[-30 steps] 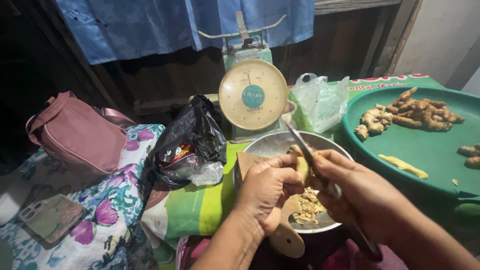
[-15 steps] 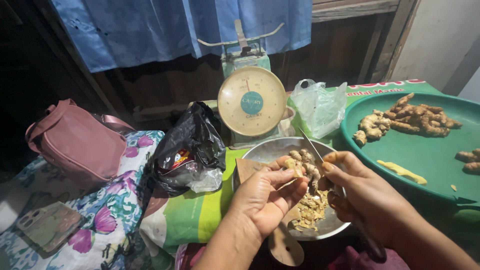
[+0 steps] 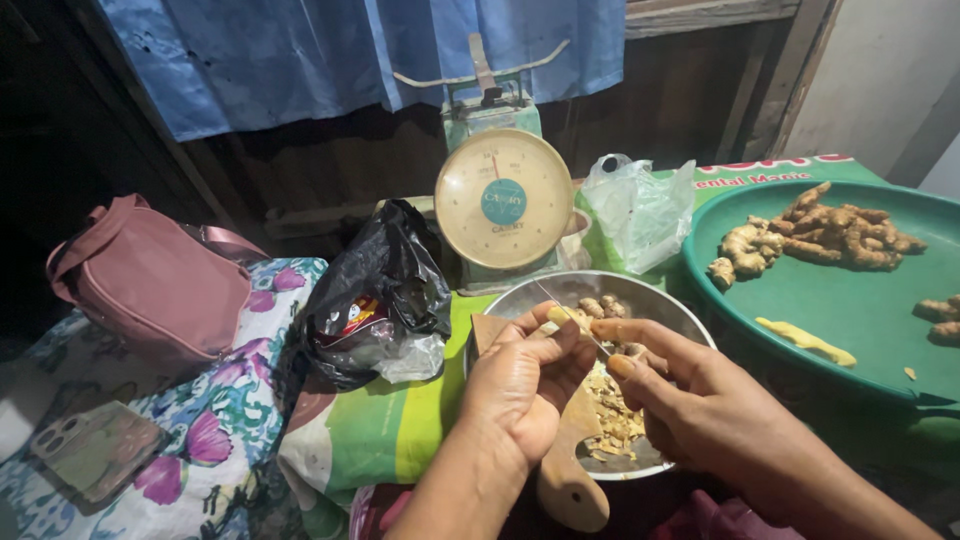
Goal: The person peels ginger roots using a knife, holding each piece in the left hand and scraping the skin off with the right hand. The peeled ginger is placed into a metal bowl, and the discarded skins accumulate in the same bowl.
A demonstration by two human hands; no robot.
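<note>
Head view showed the left hand [image 3: 525, 385] pinching a small yellow root piece [image 3: 560, 318] in the middle of the frame, over the metal bowl [image 3: 520, 295], while the right hand [image 3: 700, 405] gripped a thin knife [image 3: 570, 315] against it. That piece looked light, hard and a bit slippery, so fingertips at its ends would hold it best. Peelings [image 3: 615, 410] lay in the bowl, and more roots [image 3: 820, 235] sat on the green tray [image 3: 850, 310] at the right.

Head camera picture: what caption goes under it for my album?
Left hand holds a small pale root piece while right hand scrapes it with a thin knife over a round metal bowl.
</note>
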